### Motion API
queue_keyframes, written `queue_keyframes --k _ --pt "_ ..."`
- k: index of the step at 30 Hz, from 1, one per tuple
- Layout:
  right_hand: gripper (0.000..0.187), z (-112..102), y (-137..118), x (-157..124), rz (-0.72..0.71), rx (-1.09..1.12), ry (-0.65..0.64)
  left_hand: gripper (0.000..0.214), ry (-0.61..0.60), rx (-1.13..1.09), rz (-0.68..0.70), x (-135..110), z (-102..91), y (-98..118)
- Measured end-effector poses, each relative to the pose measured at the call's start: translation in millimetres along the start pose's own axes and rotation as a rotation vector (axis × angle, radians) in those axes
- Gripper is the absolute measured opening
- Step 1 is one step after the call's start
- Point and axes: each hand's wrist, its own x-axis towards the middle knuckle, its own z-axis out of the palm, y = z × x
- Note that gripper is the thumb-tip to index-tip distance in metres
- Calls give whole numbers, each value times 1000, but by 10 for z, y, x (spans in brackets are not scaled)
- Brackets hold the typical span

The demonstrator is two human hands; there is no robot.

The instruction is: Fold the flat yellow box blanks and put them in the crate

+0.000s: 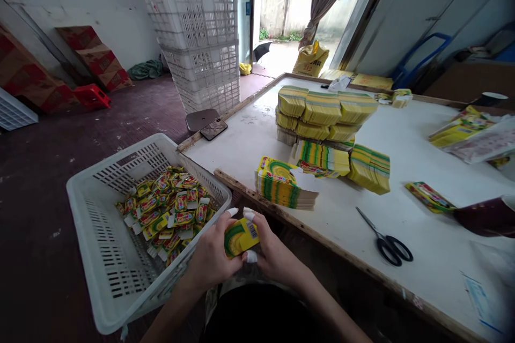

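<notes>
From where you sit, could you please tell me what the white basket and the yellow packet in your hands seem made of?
The basket looks like moulded plastic, white and matt: slotted walls, thick rim. The yellow packet is probably thin printed card or coated paper, slightly glossy, with a barcode; film is possible.

pack (240,237): barcode, held in the grip; digits too small to read
cartons (96,59): print, far left of the grip; illegible

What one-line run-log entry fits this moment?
left hand: holds yellow-green carton | right hand: holds same carton | beside: white basket of folded cartons | table: flat stack, scissors
</notes>
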Motion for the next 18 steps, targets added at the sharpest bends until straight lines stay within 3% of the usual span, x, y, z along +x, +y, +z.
queue_keyframes --k 2,5,8,10,14,16,18 --pt "66 92 38 -27 26 80 47 76 1 2 1 -8 41 12" --pt "53 181 27 -29 33 43 115 70 41 33 19 -5 100 2" --pt "67 147 -12 41 -11 -80 165 65 94 129 29 36 40 -107" --pt "72 -11 -8 112 -1 -165 237 62 134 235 -33 81 -82 -249" --pt "36 -608 84 252 136 -450 585 90 361 473 -231 109 -271 -577" --pt "33 -887 154 306 179 -551 650 93 356 396 -257 71 -217 -673" --pt "36 -1053 224 346 194 -583 611 85 301 289 -224 27 -80 -698"
